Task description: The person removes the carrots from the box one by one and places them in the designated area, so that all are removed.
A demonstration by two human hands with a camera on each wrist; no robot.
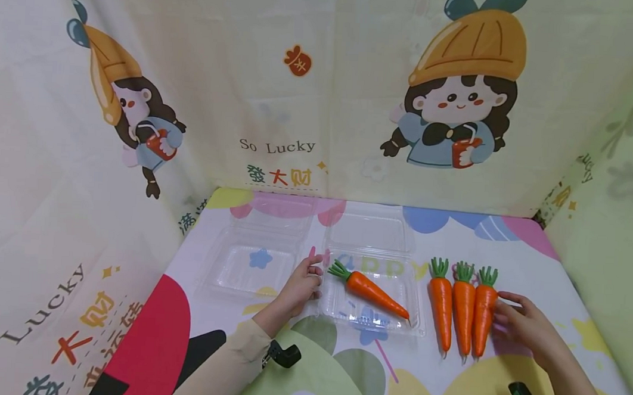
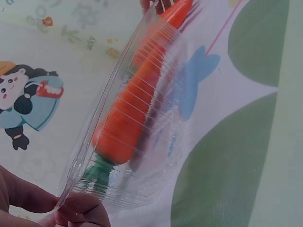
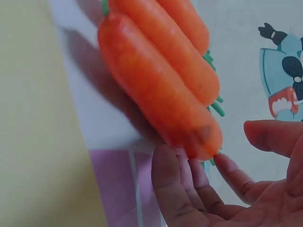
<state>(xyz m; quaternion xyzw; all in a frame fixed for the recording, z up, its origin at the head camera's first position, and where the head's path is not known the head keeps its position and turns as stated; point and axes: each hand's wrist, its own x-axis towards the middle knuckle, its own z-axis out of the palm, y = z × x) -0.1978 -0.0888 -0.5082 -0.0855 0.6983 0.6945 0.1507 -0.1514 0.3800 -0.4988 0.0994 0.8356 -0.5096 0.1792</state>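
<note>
A clear plastic box point(image 1: 337, 313) lies with its lid folded back, and one orange carrot point(image 1: 374, 293) with a green top rests slantwise in its base. My left hand point(image 1: 302, 285) pinches the box's left rim between thumb and fingers, as the left wrist view shows up close. To the right of the box, three carrots lie side by side, green tops pointing away from me: a left one point(image 1: 440, 308), a middle one point(image 1: 463, 312) and a right one point(image 1: 484, 314). My right hand point(image 1: 524, 328) is beside the right carrot, fingers spread and fingertips right at its thick end.
A second clear box point(image 1: 227, 270), lid also laid back, stands left of my left hand. The tabletop bears a colourful printed cloth point(image 1: 532, 280). Patterned cloth walls point(image 1: 353, 116) close off the back and both sides.
</note>
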